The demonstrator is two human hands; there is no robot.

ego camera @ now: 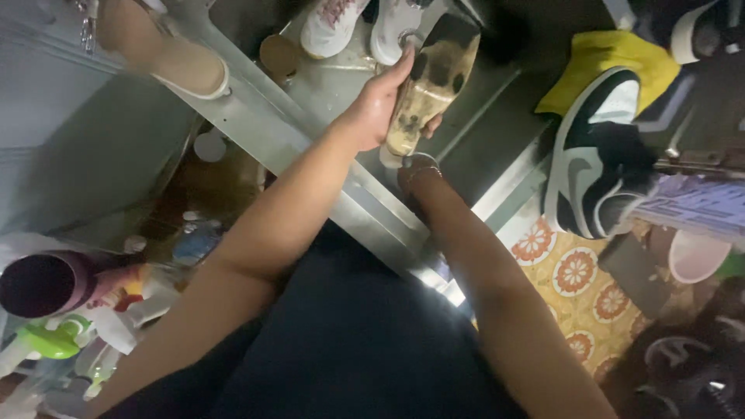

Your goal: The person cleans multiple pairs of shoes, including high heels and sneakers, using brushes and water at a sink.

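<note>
Figure: scrubbing a shoe sole over a steel sink, seen from the head camera. We gripped the dirty shoe (pixel 433 81) in our left hand (pixel 378 103), fingers wrapped around its edge and thumb stretched along the side, so that the mud-stained sole faced up toward us. Our right hand (pixel 413 169) sat just below the heel, mostly hidden behind the shoe; we could not tell whether it was closed on a brush or cloth or merely touching the heel. The two hands were close together, one above the other, with the shoe held between them over the metal sink (pixel 497 140). To do this well, in our judgement, the left grip had to stay firm at mid-sole while the right worked from the heel forward, keeping the sole tilted so dirt ran down into the basin. Beyond the hands lay a pair of white sneakers (pixel 361 27). To the right rested a black-and-white sneaker (pixel 594 167) and a yellow cloth (pixel 605 62), with an orange flowered mat (pixel 574 275) nearer us. Far left stood a maroon cup (pixel 43 283) and a green bottle (pixel 50 341).
</note>
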